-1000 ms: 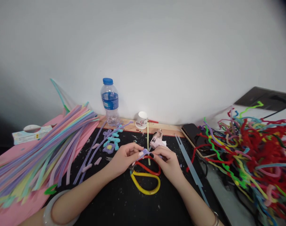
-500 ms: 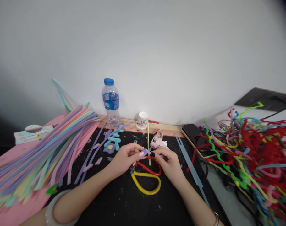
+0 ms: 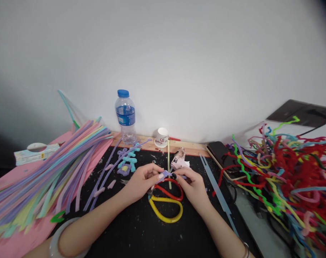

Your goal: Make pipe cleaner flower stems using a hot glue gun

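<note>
Between my two hands is a short purple pipe cleaner [image 3: 167,173], bent or twisted in the middle. My left hand [image 3: 144,180] pinches its left part between thumb and forefinger. On the other side my right hand [image 3: 190,182] pinches it the same way. Just below lie scissors with one red and one yellow handle [image 3: 167,219]; their blades are mostly hidden by my left hand. A glue gun [image 3: 180,162] with a stained front rests behind my right hand. Beyond my left hand lie a turquoise twisted piece [image 3: 131,157] and a purple flower with a yellow centre [image 3: 124,168].
Pastel pipe cleaners [image 3: 61,168] are heaped at the left on pink paper. A tangled pile of bright ones [image 3: 292,172] fills the right, near a phone [image 3: 219,152]. A water bottle [image 3: 125,120] and paper cup [image 3: 161,138] stand by the wall. Glue sticks [image 3: 218,190] lie right.
Both hands keep nearly the same pinch on the purple pipe cleaner. The whole view has shifted very slightly; nothing else has visibly moved.
</note>
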The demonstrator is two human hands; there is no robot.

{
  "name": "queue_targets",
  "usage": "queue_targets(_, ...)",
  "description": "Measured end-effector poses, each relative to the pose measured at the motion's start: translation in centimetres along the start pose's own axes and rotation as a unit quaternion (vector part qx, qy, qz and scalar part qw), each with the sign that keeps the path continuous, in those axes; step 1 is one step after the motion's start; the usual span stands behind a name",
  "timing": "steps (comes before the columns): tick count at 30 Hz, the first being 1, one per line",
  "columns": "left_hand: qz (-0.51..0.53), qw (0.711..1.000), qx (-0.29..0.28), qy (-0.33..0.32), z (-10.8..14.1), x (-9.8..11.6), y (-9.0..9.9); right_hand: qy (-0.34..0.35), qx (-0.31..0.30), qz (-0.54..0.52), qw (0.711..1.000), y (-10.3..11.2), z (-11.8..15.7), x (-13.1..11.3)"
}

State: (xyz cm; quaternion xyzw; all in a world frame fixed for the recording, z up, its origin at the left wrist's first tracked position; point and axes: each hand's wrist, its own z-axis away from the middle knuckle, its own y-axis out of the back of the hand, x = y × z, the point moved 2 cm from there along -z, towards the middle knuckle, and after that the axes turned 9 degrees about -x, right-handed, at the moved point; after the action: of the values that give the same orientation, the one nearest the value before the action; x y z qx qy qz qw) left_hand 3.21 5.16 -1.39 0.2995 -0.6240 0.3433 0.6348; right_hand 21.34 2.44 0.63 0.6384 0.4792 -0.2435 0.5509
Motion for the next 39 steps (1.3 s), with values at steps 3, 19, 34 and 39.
queue_targets(3, 0.000, 1.000, 0.000, -0.002, -0.04, -0.06, 0.00, -0.004, 0.002, -0.007, 1.000, -0.04, 0.06, 0.04)
queue_targets(19, 0.011, 1.000, -0.003, 0.007, -0.13, -0.06, -0.04, -0.014, -0.013, 0.003, 1.000, -0.11, 0.04, -0.01)
queue_targets(34, 0.041, 0.999, -0.013, 0.020, -0.06, -0.05, 0.26, -0.012, -0.023, -0.004, 1.000, -0.10, 0.04, -0.05)
queue_targets(39, 0.041, 0.999, -0.016, 0.024, 0.03, 0.57, 0.17, -0.010, -0.029, -0.006, 1.000, -0.13, 0.08, -0.07)
